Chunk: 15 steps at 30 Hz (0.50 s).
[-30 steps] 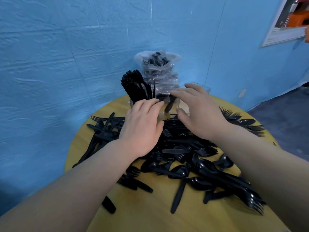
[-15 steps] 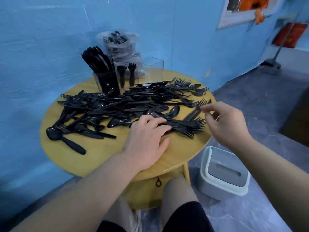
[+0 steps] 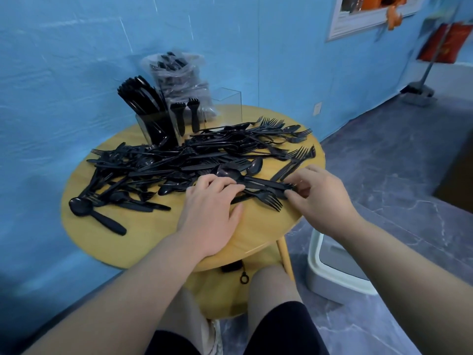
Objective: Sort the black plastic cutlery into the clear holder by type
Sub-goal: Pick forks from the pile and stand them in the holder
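Observation:
A heap of black plastic cutlery (image 3: 194, 160) covers the round wooden table (image 3: 143, 242). At the back stands the clear holder (image 3: 227, 106): its left compartment is packed with knives (image 3: 143, 98), the middle one has two forks (image 3: 185, 111), the right one looks empty. My left hand (image 3: 211, 213) lies flat on the table's near side, its fingers touching pieces at the heap's front edge. My right hand (image 3: 314, 198) pinches the end of a black piece (image 3: 266, 184) lying at the front of the heap, beside a fork (image 3: 268, 199).
A clear plastic bag of more cutlery (image 3: 176, 73) stands behind the holder against the blue wall. A large spoon (image 3: 94, 213) lies alone at the table's left. A white lidded bin (image 3: 335, 262) sits on the floor to the right, under my right arm. My knees are below the table.
The view has pulled back from the holder to the table's near side. My right hand has moved left and down onto the heap's front edge and taken hold of a piece. My left hand stays flat.

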Available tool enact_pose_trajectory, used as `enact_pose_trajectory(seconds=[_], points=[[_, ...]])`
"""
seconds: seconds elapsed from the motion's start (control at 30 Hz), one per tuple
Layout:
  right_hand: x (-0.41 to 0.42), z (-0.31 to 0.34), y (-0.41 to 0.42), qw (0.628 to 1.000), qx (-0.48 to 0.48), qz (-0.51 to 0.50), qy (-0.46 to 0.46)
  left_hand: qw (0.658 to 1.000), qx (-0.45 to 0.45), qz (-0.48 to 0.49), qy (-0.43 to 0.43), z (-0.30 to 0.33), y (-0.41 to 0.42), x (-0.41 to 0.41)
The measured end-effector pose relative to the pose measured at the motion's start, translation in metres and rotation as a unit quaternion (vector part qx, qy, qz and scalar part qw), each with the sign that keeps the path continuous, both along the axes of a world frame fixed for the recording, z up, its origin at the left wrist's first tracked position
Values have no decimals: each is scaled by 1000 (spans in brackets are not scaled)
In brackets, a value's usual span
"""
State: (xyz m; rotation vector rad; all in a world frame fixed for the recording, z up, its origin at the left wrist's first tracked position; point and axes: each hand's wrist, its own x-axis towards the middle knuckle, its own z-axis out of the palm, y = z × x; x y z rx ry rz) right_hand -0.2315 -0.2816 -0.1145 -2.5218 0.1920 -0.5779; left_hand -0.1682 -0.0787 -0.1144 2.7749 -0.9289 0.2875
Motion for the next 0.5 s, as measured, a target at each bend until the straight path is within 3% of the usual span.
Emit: enact_pose_trajectory(seconds=[0.23, 0.37, 0.5], points=[[-2, 3, 6, 997, 76, 2, -2, 1000, 14, 14, -13, 1, -2, -1], [-3, 14, 0, 995, 43, 8, 95, 1000, 27, 6, -11, 0, -4, 2], [4, 18, -3, 992, 12, 18, 127, 999, 24, -2, -29, 2, -5, 4]])
